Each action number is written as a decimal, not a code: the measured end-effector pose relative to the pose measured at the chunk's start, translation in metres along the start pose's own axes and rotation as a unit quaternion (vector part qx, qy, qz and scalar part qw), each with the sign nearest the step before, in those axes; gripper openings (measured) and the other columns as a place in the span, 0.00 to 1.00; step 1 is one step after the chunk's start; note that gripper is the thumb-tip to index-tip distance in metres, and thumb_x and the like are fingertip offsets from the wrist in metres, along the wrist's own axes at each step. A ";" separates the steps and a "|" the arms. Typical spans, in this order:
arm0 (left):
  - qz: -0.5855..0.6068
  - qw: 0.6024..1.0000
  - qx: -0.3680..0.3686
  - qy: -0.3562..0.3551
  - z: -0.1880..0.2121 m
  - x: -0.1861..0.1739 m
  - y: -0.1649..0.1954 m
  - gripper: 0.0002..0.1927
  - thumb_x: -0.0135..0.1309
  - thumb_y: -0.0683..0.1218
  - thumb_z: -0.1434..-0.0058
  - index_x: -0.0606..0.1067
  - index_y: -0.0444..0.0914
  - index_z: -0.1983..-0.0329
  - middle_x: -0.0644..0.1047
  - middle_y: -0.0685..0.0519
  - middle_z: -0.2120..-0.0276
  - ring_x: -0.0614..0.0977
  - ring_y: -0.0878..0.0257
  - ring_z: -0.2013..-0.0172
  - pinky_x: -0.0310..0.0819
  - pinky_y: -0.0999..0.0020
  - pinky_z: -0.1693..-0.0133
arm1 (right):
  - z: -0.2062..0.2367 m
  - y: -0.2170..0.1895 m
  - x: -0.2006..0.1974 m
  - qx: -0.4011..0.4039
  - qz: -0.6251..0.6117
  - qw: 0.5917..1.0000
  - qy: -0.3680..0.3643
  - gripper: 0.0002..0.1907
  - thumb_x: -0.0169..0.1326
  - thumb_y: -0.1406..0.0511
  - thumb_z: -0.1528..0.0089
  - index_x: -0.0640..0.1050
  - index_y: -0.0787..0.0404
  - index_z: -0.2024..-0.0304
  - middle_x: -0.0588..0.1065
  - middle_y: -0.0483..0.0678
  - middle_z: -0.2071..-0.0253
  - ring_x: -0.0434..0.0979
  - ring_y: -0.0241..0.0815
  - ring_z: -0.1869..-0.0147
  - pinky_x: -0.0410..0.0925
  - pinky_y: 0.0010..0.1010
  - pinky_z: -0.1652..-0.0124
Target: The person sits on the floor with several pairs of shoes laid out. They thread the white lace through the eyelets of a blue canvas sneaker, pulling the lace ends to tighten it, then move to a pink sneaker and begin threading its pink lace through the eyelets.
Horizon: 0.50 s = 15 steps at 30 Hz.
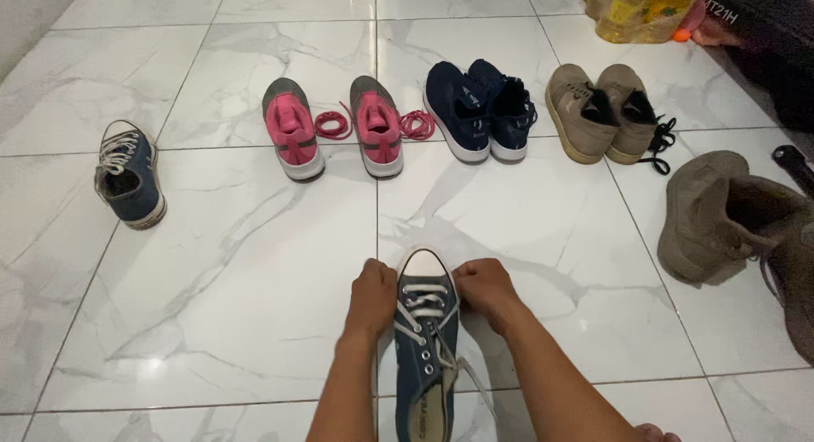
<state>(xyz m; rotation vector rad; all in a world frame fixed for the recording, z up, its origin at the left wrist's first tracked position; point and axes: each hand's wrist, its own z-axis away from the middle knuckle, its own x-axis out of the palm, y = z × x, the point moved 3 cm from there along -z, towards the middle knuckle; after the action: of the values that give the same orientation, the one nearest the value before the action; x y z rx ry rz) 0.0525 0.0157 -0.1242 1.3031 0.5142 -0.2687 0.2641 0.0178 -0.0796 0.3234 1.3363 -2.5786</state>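
A blue canvas sneaker with a white toe cap and white laces lies on the marble floor right in front of me, toe pointing away. My left hand grips its left side near the toe with curled fingers. My right hand grips the right side, fingers closed at the laces. A loose white lace end trails to the right of the sneaker's eyelets. The matching blue sneaker stands alone far to the left.
Across the floor stand a row of shoes: a grey and pink pair with loose pink laces, a navy pair, a tan pair. Tan boots lie at right. Yellow bottles and a dark bag sit at top right.
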 end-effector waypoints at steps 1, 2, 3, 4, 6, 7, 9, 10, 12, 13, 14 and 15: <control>-0.012 1.000 0.004 -0.022 -0.004 -0.001 -0.001 0.18 0.45 0.51 0.33 0.73 0.31 0.57 0.80 0.33 0.59 0.81 0.37 0.53 0.74 0.50 0.51 | -0.001 0.000 -0.002 -0.002 0.017 1.000 -0.002 0.05 0.56 0.72 0.42 0.81 0.69 0.69 0.79 0.53 0.71 0.77 0.41 0.72 0.72 0.33 0.71; -0.023 0.999 0.007 -0.045 -0.007 -0.001 -0.002 0.18 0.45 0.52 0.32 0.73 0.31 0.57 0.80 0.33 0.58 0.81 0.37 0.53 0.74 0.51 0.50 | -0.002 0.000 -0.002 -0.003 0.035 0.999 -0.004 0.06 0.55 0.71 0.41 0.80 0.69 0.70 0.78 0.53 0.72 0.75 0.41 0.73 0.71 0.33 0.72; -0.035 0.997 0.010 -0.068 -0.009 0.000 -0.002 0.18 0.46 0.52 0.32 0.73 0.31 0.57 0.80 0.34 0.57 0.81 0.38 0.52 0.74 0.51 0.50 | -0.002 0.001 -0.003 -0.005 0.052 0.999 -0.006 0.08 0.54 0.70 0.40 0.79 0.70 0.71 0.77 0.54 0.72 0.74 0.42 0.75 0.70 0.34 0.73; -0.023 0.998 0.007 -0.051 -0.009 0.002 -0.001 0.17 0.44 0.52 0.32 0.73 0.31 0.56 0.80 0.34 0.57 0.81 0.38 0.52 0.74 0.50 0.50 | -0.003 0.002 -0.003 0.007 0.074 0.997 0.015 0.08 0.54 0.69 0.39 0.80 0.68 0.71 0.78 0.54 0.71 0.77 0.43 0.73 0.73 0.35 0.71; 0.000 1.000 0.003 -0.013 -0.008 0.009 0.007 0.16 0.42 0.50 0.31 0.72 0.32 0.55 0.79 0.34 0.57 0.80 0.37 0.53 0.73 0.50 0.50 | -0.006 0.000 -0.001 0.024 0.117 0.991 0.057 0.09 0.53 0.66 0.38 0.81 0.64 0.70 0.82 0.54 0.68 0.82 0.47 0.68 0.77 0.38 0.66; 0.046 0.999 -0.008 -0.005 -0.006 0.012 0.011 0.16 0.40 0.50 0.31 0.72 0.33 0.55 0.79 0.34 0.57 0.80 0.38 0.54 0.73 0.50 0.51 | -0.007 -0.004 -0.001 -0.018 0.162 0.982 0.091 0.10 0.52 0.64 0.38 0.82 0.62 0.68 0.82 0.55 0.66 0.82 0.50 0.65 0.75 0.40 0.62; 0.136 0.990 -0.031 0.009 0.006 0.015 0.016 0.17 0.38 0.50 0.31 0.72 0.34 0.55 0.79 0.36 0.59 0.81 0.40 0.55 0.72 0.51 0.52 | -0.006 -0.013 0.000 -0.098 0.249 0.951 0.158 0.11 0.50 0.62 0.37 0.83 0.58 0.65 0.81 0.56 0.62 0.81 0.57 0.57 0.72 0.45 0.54; 0.124 0.992 -0.013 0.025 0.006 0.015 0.023 0.16 0.38 0.49 0.30 0.72 0.33 0.55 0.79 0.36 0.59 0.80 0.40 0.56 0.72 0.51 0.52 | -0.003 -0.014 0.001 -0.117 0.243 0.947 0.177 0.12 0.50 0.61 0.37 0.82 0.58 0.64 0.81 0.56 0.61 0.81 0.58 0.55 0.72 0.46 0.53; 0.100 0.993 0.022 0.057 0.009 0.012 0.034 0.14 0.39 0.48 0.30 0.71 0.33 0.55 0.78 0.36 0.60 0.79 0.39 0.56 0.71 0.50 0.54 | 0.005 -0.016 0.005 -0.152 0.230 0.938 0.212 0.14 0.49 0.59 0.37 0.82 0.59 0.63 0.81 0.56 0.60 0.80 0.60 0.52 0.71 0.48 0.51; 0.054 0.995 0.060 0.063 0.010 0.009 0.039 0.13 0.39 0.45 0.31 0.71 0.32 0.56 0.78 0.35 0.60 0.79 0.38 0.56 0.71 0.50 0.54 | 0.009 -0.015 0.006 -0.144 0.221 0.940 0.217 0.14 0.49 0.59 0.37 0.82 0.59 0.62 0.82 0.55 0.60 0.81 0.59 0.53 0.72 0.47 0.51; 0.009 0.993 0.098 0.070 0.010 0.006 0.045 0.11 0.40 0.43 0.32 0.71 0.31 0.58 0.78 0.34 0.61 0.79 0.38 0.56 0.71 0.50 0.54 | 0.013 -0.014 0.005 -0.136 0.213 0.942 0.223 0.14 0.49 0.59 0.38 0.82 0.58 0.62 0.82 0.54 0.60 0.81 0.58 0.53 0.72 0.46 0.52; -0.035 0.987 0.135 0.077 0.011 0.005 0.051 0.09 0.41 0.41 0.33 0.71 0.31 0.60 0.78 0.34 0.61 0.79 0.38 0.56 0.71 0.49 0.53 | 0.016 -0.015 0.004 -0.129 0.206 0.943 0.228 0.14 0.49 0.59 0.38 0.83 0.58 0.61 0.83 0.53 0.60 0.81 0.57 0.53 0.72 0.46 0.52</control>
<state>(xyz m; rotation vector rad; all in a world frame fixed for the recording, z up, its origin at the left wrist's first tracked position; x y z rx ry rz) 0.0827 0.0190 -0.0817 1.5801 0.6727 -0.3047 0.2543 0.0128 -0.0602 1.0751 1.5247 -2.0206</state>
